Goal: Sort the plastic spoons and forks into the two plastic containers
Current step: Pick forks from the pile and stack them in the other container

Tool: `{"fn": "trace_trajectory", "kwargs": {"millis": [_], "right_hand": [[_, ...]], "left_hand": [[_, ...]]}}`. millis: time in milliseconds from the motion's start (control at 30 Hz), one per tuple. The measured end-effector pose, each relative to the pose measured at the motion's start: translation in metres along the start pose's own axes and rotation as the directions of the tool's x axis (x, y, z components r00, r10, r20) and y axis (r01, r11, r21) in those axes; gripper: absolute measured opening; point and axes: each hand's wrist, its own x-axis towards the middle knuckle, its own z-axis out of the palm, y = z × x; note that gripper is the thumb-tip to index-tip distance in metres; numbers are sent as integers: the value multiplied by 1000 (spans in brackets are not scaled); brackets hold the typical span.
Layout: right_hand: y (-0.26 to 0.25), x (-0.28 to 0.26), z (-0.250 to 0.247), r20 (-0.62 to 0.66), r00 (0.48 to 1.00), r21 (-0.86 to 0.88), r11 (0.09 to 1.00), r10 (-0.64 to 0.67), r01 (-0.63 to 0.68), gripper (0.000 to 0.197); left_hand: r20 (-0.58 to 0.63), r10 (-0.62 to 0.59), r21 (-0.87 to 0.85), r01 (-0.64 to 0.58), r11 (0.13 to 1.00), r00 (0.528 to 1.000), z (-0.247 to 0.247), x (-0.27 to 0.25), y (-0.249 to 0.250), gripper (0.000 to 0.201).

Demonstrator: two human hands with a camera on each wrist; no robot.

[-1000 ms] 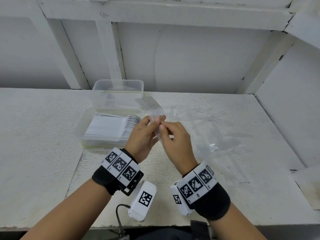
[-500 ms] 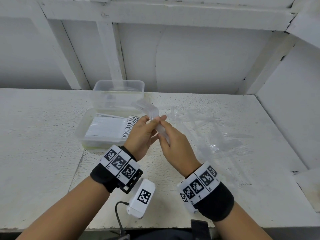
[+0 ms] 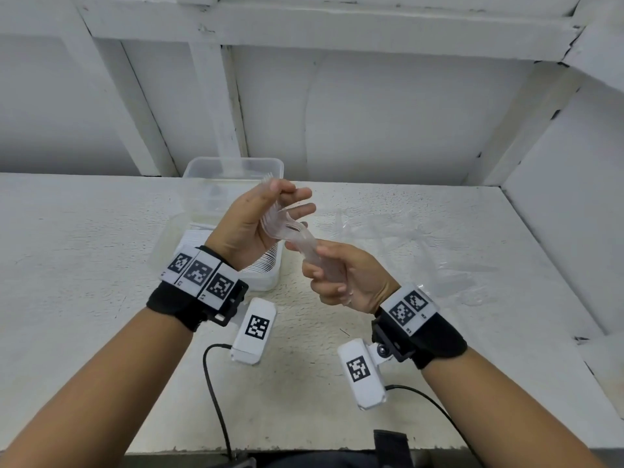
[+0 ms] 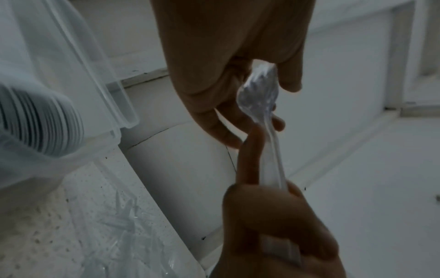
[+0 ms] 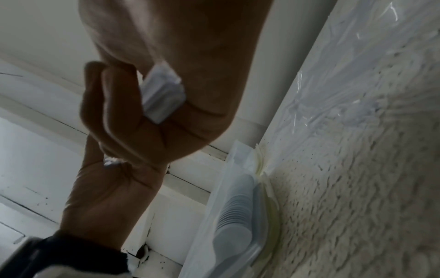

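A bundle of clear plastic forks point(image 3: 295, 236) is held above the table between both hands. My right hand point(image 3: 314, 268) grips the handle ends point(image 5: 164, 96) in a fist. My left hand point(image 3: 287, 197) pinches the tine ends point(image 4: 259, 90) with the thumb, its other fingers spread loosely. Behind the left wrist sits the near clear container point(image 3: 266, 282), which holds a row of stacked white spoons point(image 4: 40, 124). The far clear container point(image 3: 233, 165) stands behind it against the wall; I cannot tell what it holds.
A crumpled clear plastic bag point(image 3: 405, 238) with loose clear cutlery point(image 4: 119, 235) lies on the white table to the right of the hands. White walls close the back and right side. Camera cables trail near the front edge.
Both hands were pinching the bundle close together at its top. Now the right hand has slid down to grip the handles and the left hand has moved up to the tines.
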Motion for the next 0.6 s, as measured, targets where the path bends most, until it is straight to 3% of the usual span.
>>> {"fn": "trace_trajectory", "kwargs": {"millis": [133, 233, 300, 333, 400, 467, 533, 600], "right_hand": [[-10, 6, 0, -74, 995, -75, 995, 63, -68, 36], [-18, 14, 6, -272, 962, -365, 928, -26, -78, 32], [-21, 19, 12, -380, 909, -621, 776, -173, -112, 22], [-22, 22, 13, -386, 879, -749, 651, -280, -121, 19], [-23, 26, 16, -272, 850, -928, 358, -451, -107, 31], [-27, 32, 18, -146, 869, -988, 118, -473, -102, 50], [-30, 41, 16, -94, 881, -992, -27, -464, -120, 58], [-32, 49, 14, -65, 872, -993, -53, -485, -103, 57]], "left_hand": [[-223, 85, 123, -58, 991, 971, 8, 2, 0, 25], [-366, 107, 160, -50, 986, 924, 6, 6, -1, 24], [-448, 109, 137, -53, 989, 887, 3, 10, 1, 25], [-478, 109, 120, -58, 991, 872, 1, 11, 2, 26], [-520, 104, 94, -64, 994, 848, -3, 15, 5, 27], [-552, 87, 58, -66, 996, 829, -7, 18, 8, 29], [-567, 71, 34, -64, 997, 821, -11, 22, 11, 31], [-567, 66, 11, -73, 997, 821, -14, 25, 14, 31]]}}
